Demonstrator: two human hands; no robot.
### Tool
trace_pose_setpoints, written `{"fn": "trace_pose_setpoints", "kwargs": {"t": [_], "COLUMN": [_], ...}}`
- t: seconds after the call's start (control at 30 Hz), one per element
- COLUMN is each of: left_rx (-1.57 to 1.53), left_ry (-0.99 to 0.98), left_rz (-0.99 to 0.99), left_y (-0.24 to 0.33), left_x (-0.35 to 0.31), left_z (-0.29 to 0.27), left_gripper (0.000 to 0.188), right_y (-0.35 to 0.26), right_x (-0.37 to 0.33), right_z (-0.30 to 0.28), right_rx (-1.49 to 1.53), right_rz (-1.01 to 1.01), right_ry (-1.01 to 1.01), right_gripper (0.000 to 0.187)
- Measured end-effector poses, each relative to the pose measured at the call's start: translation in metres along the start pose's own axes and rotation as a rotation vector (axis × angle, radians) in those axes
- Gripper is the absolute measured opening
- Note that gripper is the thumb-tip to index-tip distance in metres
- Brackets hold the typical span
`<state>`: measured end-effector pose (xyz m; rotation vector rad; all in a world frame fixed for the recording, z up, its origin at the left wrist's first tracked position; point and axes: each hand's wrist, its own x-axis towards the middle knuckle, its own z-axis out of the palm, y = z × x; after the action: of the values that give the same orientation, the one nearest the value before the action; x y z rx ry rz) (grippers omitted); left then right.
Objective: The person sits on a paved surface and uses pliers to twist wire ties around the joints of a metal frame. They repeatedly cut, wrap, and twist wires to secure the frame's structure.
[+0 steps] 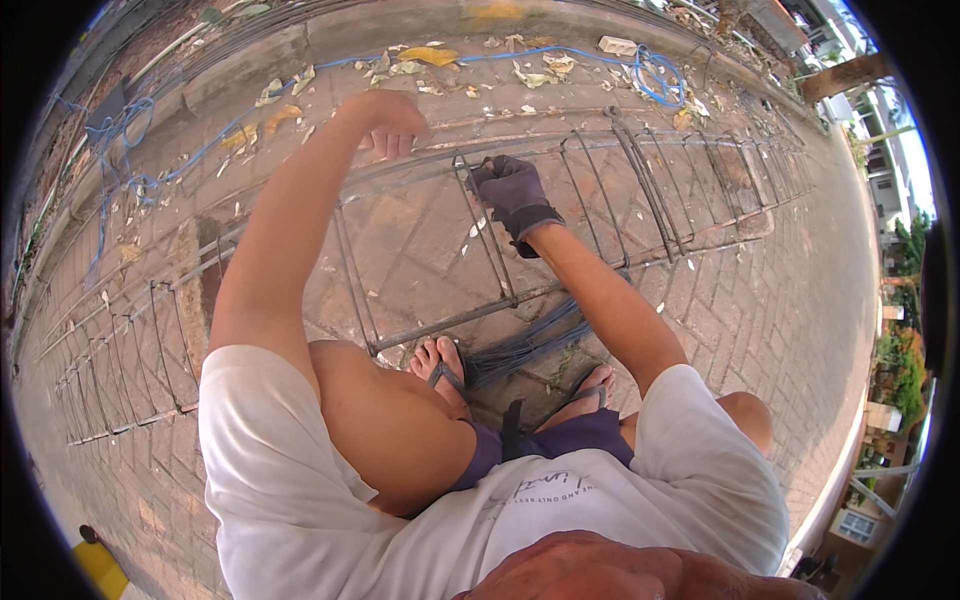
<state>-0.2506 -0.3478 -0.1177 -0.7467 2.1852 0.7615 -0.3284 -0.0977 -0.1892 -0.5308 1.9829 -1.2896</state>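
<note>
A long cage of thin steel bars (455, 322), ringed by square wire stirrups (352, 265), lies across the ground in front of me. My right hand (510, 192), in a dark glove, is closed on a stirrup (493, 250) near its far top corner. To its left, my bare left hand (395, 125) hangs from a bent wrist over the cage's far bar. Its fingers are curled down close together, and what they hold, if anything, is hidden. Several loose stirrups (640, 180) stand bunched on the bars to the right.
A bundle of dark tie wires (530, 340) lies between my sandalled feet (440, 370). Beyond the cage, a blue hose or cord (655, 80) runs along the kerb (350, 32) among dry leaves (428, 56). A pale block (617, 46) sits there. Brick paving (790, 300) stretches right.
</note>
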Motion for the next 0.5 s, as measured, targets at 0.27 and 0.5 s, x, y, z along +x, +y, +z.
{"fn": "trace_pose_setpoints", "kwargs": {"t": [0.27,0.5], "left_rx": [-0.046,-0.007], "left_ry": [0.029,0.005], "left_rz": [0.01,-0.019], "left_y": [0.012,-0.002], "left_x": [-0.009,0.014], "left_z": [-0.005,0.003], "left_gripper": [0.048,0.054], "right_y": [0.004,0.002], "right_x": [0.012,0.013], "right_z": [0.002,0.004], "right_rx": [0.29,-0.38], "right_rz": [0.076,0.078], "right_ry": [0.093,0.092], "right_gripper": [0.008,0.02]}}
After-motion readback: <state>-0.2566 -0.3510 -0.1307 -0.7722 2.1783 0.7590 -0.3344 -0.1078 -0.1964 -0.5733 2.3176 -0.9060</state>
